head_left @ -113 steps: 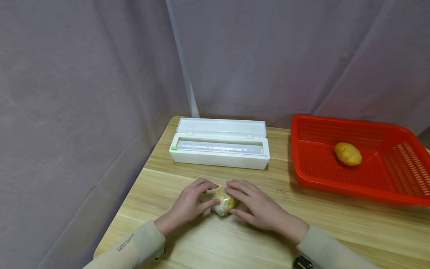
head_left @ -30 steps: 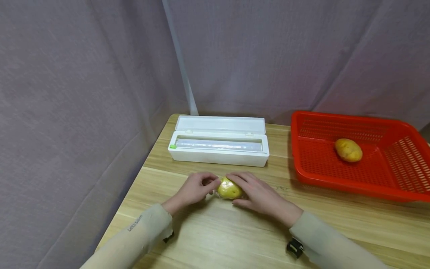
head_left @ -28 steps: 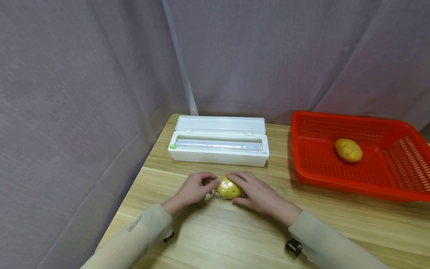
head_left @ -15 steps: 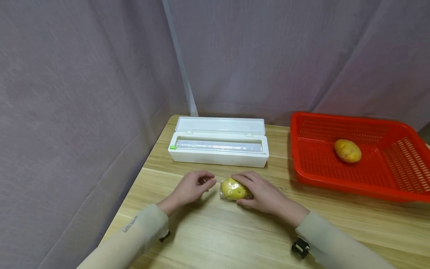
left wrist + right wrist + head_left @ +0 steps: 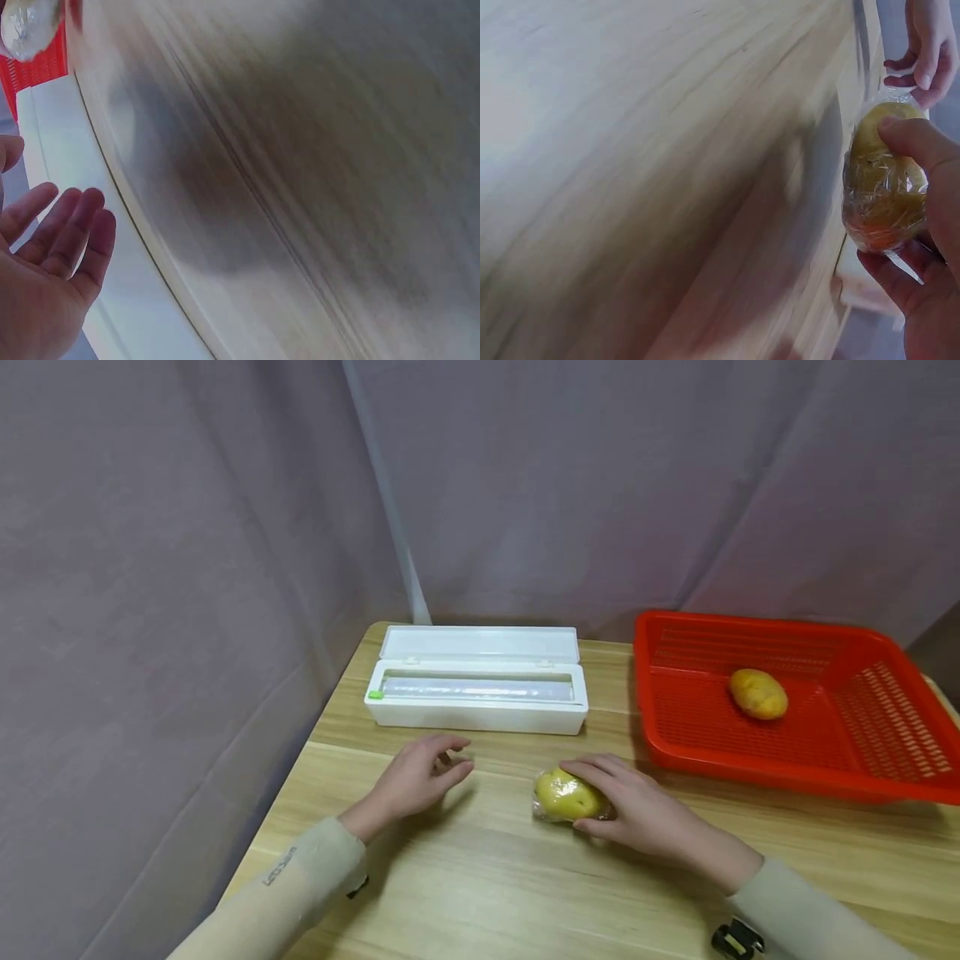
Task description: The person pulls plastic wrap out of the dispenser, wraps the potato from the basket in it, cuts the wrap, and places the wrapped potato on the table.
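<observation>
A yellow potato (image 5: pixel 564 797) wrapped in clear plastic film is held by my right hand (image 5: pixel 637 806), thumb on the near side and fingers over the far side. In the right wrist view the wrapped potato (image 5: pixel 881 176) shows crinkled film all round, with the thumb pressed on it. My left hand (image 5: pixel 416 781) is apart from it, to the left over the table, fingers loosely bent and nothing between them. In the left wrist view the left hand (image 5: pixel 56 262) has its palm and fingers bare.
A white cling film box (image 5: pixel 480 717) with its lid raised stands at the back, a film roll inside and a green slider at its left end. To the right, a red plastic basket (image 5: pixel 757 768) holds one unwrapped potato (image 5: pixel 758 694). Grey curtains (image 5: pixel 562 485) hang behind the wooden table (image 5: pixel 480 893).
Both hands were on the wrapped potato. The left hand has let go and drawn back left, while the right hand has carried the potato to the right.
</observation>
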The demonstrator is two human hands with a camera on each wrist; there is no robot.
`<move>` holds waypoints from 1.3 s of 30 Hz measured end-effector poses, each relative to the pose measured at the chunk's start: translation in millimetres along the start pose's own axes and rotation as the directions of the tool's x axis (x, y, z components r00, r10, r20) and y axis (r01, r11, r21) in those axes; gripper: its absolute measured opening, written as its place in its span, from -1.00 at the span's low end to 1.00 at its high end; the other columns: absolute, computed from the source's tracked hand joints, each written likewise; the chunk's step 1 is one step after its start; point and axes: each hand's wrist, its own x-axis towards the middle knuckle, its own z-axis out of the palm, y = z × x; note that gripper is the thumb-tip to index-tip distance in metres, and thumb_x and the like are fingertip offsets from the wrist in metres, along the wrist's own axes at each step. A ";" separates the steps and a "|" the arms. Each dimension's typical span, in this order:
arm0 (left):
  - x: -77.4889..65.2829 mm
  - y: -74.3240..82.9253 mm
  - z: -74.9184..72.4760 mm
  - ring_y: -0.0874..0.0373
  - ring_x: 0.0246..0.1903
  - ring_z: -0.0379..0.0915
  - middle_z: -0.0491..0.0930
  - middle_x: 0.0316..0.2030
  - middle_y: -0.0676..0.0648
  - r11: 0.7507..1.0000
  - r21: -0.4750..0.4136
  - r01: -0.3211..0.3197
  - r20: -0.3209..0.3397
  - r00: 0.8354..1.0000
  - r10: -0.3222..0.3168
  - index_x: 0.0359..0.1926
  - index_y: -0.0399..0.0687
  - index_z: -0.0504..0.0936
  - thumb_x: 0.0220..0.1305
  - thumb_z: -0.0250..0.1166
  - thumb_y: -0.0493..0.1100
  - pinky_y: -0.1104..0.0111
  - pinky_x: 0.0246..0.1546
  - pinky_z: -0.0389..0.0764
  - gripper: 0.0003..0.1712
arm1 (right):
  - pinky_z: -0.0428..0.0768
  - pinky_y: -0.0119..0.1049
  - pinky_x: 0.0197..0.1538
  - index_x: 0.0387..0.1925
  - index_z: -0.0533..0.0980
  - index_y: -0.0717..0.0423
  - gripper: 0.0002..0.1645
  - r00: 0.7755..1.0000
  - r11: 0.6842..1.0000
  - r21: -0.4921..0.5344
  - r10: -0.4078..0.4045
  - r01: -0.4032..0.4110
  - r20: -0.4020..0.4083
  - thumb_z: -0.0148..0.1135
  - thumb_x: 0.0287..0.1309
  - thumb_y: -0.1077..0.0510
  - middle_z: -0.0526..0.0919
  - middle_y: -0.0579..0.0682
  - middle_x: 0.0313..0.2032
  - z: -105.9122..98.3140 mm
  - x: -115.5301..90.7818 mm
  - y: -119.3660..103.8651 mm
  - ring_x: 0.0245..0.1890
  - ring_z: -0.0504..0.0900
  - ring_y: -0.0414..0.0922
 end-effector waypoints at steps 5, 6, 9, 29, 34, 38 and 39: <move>-0.1 -2.0 -0.2 -0.08 0.09 0.68 0.68 0.19 -0.14 0.989 0.136 -0.059 -0.028 0.998 0.063 0.34 -0.10 0.65 0.47 0.41 0.02 -0.01 0.14 0.70 -0.47 | 0.64 0.20 0.24 0.45 0.50 -0.04 -0.08 0.999 0.999 0.007 0.041 -0.041 -0.022 0.69 0.08 0.01 0.58 0.01 0.33 -13.9 -23.1 10.2 0.30 0.57 0.07; -0.1 -2.3 -0.6 -0.09 0.13 0.67 0.67 0.21 -0.13 0.984 0.161 -0.071 -0.031 0.997 0.077 0.35 -0.09 0.65 0.47 0.41 0.03 -0.03 0.17 0.68 -0.46 | 0.65 0.20 0.22 0.45 0.50 -0.06 -0.08 0.999 0.999 0.000 0.047 -0.047 -0.027 0.70 0.07 0.01 0.58 0.01 0.32 -16.3 -27.5 12.5 0.29 0.57 0.07; -0.1 -3.5 -1.9 -0.12 0.23 0.62 0.66 0.26 -0.13 0.969 0.219 -0.110 -0.032 0.992 0.120 0.37 -0.05 0.63 0.47 0.40 0.06 -0.04 0.26 0.63 -0.44 | 0.66 0.21 0.19 0.44 0.50 -0.05 -0.08 0.997 0.998 -0.015 0.061 -0.062 -0.039 0.71 0.05 0.01 0.60 0.01 0.29 -23.6 -40.8 19.7 0.25 0.58 0.06; -13.8 -20.8 -17.9 -0.12 0.25 0.62 0.66 0.29 -0.13 0.928 0.319 -0.193 -0.083 0.970 0.230 0.36 -0.11 0.65 0.43 0.45 -0.04 -0.02 0.28 0.62 -0.44 | 0.70 -0.20 -0.05 0.39 0.55 -0.03 -0.04 0.989 0.981 -0.134 0.135 -0.142 -0.060 0.76 -0.06 -0.07 0.68 -0.06 0.21 -52.9 -108.6 63.5 0.08 0.61 -0.14; -17.3 -24.9 -20.3 -0.13 0.22 0.64 0.67 0.26 -0.13 0.929 0.311 -0.203 -0.101 0.964 0.244 0.34 -0.14 0.66 0.41 0.46 -0.08 -0.03 0.25 0.64 -0.46 | 0.73 -0.12 0.01 0.42 0.53 -0.06 -0.02 0.989 0.980 -0.135 0.139 -0.145 -0.058 0.75 -0.03 -0.11 0.67 -0.06 0.22 -53.0 -115.8 67.7 0.13 0.64 -0.07; -18.4 -25.9 -22.0 -0.15 0.21 0.64 0.68 0.25 -0.16 0.926 0.316 -0.208 -0.092 0.965 0.248 0.34 -0.14 0.66 0.41 0.46 -0.07 -0.03 0.26 0.64 -0.46 | 0.73 -0.14 0.00 0.43 0.52 -0.08 -0.02 0.989 0.982 -0.130 0.131 -0.139 -0.067 0.75 -0.03 -0.10 0.67 -0.07 0.23 -51.5 -118.9 70.4 0.13 0.65 -0.07; -18.3 -26.2 -22.2 -0.16 0.22 0.64 0.68 0.25 -0.16 0.924 0.320 -0.208 -0.088 0.965 0.248 0.34 -0.14 0.66 0.41 0.46 -0.07 -0.03 0.26 0.64 -0.46 | 0.73 -0.14 0.00 0.43 0.51 -0.08 -0.01 0.989 0.982 -0.130 0.129 -0.137 -0.067 0.75 -0.03 -0.10 0.66 -0.06 0.23 -51.1 -119.4 71.0 0.12 0.66 -0.08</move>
